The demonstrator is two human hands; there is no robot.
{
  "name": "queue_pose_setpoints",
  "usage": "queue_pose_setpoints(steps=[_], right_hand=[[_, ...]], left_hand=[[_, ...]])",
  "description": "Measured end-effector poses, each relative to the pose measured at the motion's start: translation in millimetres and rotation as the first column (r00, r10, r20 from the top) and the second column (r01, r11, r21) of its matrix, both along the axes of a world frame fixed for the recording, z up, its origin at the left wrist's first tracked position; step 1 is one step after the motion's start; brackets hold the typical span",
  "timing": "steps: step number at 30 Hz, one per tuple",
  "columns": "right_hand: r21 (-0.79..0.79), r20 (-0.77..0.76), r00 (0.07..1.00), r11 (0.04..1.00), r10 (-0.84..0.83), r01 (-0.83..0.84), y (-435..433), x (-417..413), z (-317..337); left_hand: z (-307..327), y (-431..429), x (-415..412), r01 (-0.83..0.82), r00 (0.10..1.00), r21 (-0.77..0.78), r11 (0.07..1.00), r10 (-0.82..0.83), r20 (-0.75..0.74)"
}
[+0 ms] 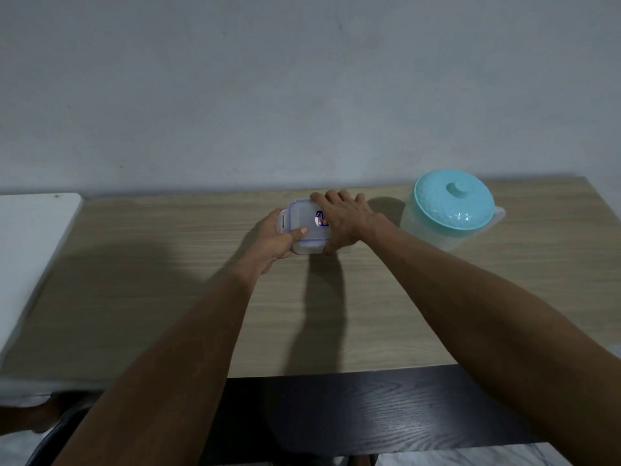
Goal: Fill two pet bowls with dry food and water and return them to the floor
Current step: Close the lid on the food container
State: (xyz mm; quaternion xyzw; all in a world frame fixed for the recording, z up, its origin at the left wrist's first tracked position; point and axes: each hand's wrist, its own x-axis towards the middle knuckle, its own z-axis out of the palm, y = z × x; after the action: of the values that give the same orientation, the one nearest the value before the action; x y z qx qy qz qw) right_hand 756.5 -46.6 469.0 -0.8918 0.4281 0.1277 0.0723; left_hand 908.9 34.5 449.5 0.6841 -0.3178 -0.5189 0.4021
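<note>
A small clear plastic container [304, 216] with a clip-on lid and a blue sticker sits on the wooden table [168, 264], near the far edge. My left hand [280, 242] grips its left side, thumb pressed on the lid. My right hand [342, 218] lies over its right side, fingers curled around the far edge. To the right stands a translucent water jug [450, 213] with a turquoise lid. What the container holds is hidden. No pet bowl is in view.
A white surface [30, 250] adjoins the table on the left. A dark wood panel [369, 412] runs below the table's near edge. A grey wall stands right behind the table. A bare foot [43, 415] shows at bottom left.
</note>
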Motion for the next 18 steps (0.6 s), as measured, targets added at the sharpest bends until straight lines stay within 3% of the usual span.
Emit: queue_pose_setpoints(steps=[2, 4, 8, 11, 13, 18], right_hand=[[0.046, 0.084, 0.995, 0.998, -0.055, 0.051, 8, -6, -1], [0.121, 0.270, 0.934, 0.971, -0.233, 0.207, 21, -14, -6], [0.247, 0.586, 0.587, 0.813, -0.559, 0.527, 45, -29, -26], [0.490, 0.599, 0.314, 0.647, -0.737, 0.583, 58, -27, -37], [0.575, 0.594, 0.187, 0.575, -0.783, 0.582, 61, -21, -38], [0.571, 0.560, 0.170, 0.526, -0.811, 0.630, 57, -20, -39]], left_hand=[[2, 2, -2, -0.003, 1.000, -0.004, 1.000, 0.003, 0.004], [4, 4, -3, -0.007, 1.000, -0.022, 1.000, 0.007, 0.006], [6, 7, -5, -0.014, 1.000, -0.043, 0.999, 0.014, 0.010], [8, 7, -6, -0.013, 1.000, -0.038, 0.999, 0.014, 0.023], [8, 6, -7, -0.018, 0.999, -0.044, 0.999, 0.019, 0.028], [7, 7, -6, -0.003, 0.997, -0.051, 0.999, 0.007, 0.074]])
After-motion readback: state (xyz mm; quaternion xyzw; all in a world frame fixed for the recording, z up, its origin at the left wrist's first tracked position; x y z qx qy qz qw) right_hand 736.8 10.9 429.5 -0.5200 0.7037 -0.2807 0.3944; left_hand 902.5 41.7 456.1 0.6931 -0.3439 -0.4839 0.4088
